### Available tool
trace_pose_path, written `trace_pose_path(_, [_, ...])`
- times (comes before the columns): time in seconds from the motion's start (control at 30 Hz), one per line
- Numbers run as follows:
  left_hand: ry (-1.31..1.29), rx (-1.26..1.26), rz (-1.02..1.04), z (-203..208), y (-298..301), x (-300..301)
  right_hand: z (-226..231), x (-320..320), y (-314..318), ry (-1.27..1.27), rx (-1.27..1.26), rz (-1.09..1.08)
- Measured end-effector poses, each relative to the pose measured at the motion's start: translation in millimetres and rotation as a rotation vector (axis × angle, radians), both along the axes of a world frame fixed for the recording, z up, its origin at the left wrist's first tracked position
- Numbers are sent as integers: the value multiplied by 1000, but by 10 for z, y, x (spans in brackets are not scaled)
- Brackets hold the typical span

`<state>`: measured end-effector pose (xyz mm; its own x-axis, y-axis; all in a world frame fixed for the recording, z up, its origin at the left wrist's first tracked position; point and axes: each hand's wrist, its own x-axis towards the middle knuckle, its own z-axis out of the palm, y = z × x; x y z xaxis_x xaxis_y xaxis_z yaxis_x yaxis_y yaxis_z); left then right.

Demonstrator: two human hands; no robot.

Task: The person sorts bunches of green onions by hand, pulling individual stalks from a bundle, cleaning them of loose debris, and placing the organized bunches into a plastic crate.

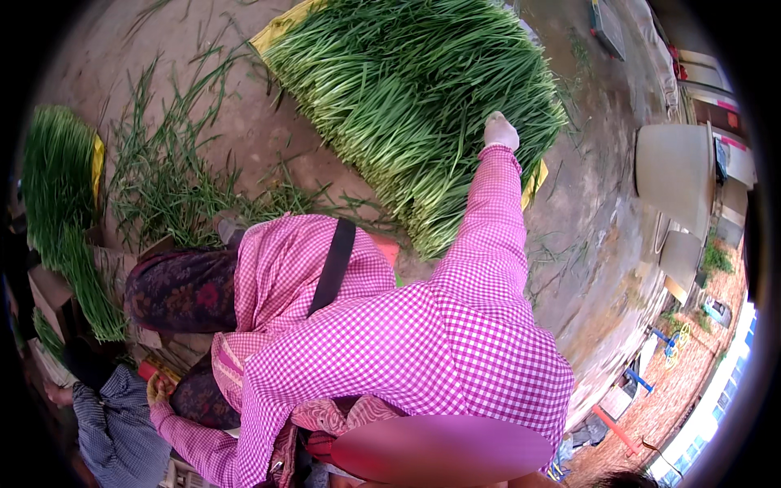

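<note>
A broad pile of green garlic chives (423,98), pale stem ends toward me, lies on a yellow sheet (281,26). My right arm stretches far forward over the pile's right side. My right hand (501,132), in a whitish glove, is closed on the leaves there; its fingertips are hidden among them. At the lower left, beside my patterned trouser leg, my left hand (159,389) wears a yellowish glove. Its fingers are curled next to a small red thing (147,369); what they hold is too small to make out.
Loose leaves (175,163) litter the ground on the left. Another chive stack (55,163) stands at the far left, near a person in a dark checked sleeve (118,427). Large pale tubs (674,175) stand at the right, beyond wet-looking ground.
</note>
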<state>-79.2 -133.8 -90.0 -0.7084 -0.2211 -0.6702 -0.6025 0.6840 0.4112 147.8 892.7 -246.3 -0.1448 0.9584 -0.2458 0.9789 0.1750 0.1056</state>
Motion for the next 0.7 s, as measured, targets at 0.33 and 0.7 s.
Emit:
trace_pose_path(0.33, [5, 13, -10, -70, -131, 182, 301, 282, -437, 494, -369, -233])
trace_pose_path(0.7, [14, 69, -38, -175, -235, 237, 209, 251, -731, 590, -313, -195])
